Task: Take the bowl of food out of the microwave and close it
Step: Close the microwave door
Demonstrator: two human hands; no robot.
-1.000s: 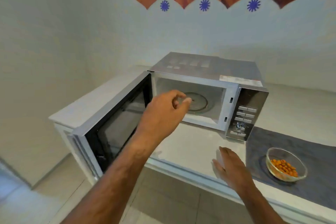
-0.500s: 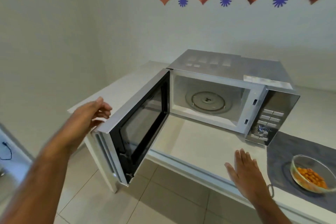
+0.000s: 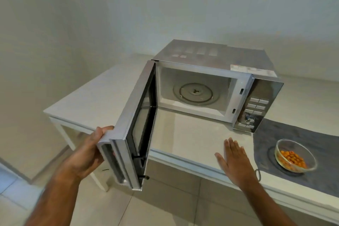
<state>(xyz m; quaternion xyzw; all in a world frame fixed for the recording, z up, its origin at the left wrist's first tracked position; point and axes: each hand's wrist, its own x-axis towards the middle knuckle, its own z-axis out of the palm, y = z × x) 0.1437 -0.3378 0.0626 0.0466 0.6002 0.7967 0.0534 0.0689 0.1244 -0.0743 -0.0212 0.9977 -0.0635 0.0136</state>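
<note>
A silver microwave (image 3: 216,57) stands on the white counter with its cavity showing only the glass turntable (image 3: 196,93). Its door (image 3: 132,124) swings out toward me, about square to the front. My left hand (image 3: 86,154) grips the door's outer free edge, fingers wrapped behind it. The glass bowl of orange food (image 3: 295,156) sits on the grey mat at the right, outside the microwave. My right hand (image 3: 233,161) hovers flat and open over the counter's front edge, left of the bowl, holding nothing.
The white counter (image 3: 192,134) runs along the wall; its left end stands over a tiled floor (image 3: 165,198). A dark grey mat (image 3: 293,130) lies under the bowl. The control panel (image 3: 256,108) with buttons and a dial is on the microwave's right side.
My left hand left the microwave's opening, swung out left and took hold of the door's outer edge. The door has swung partway toward shut. My right hand stays flat over the counter.
</note>
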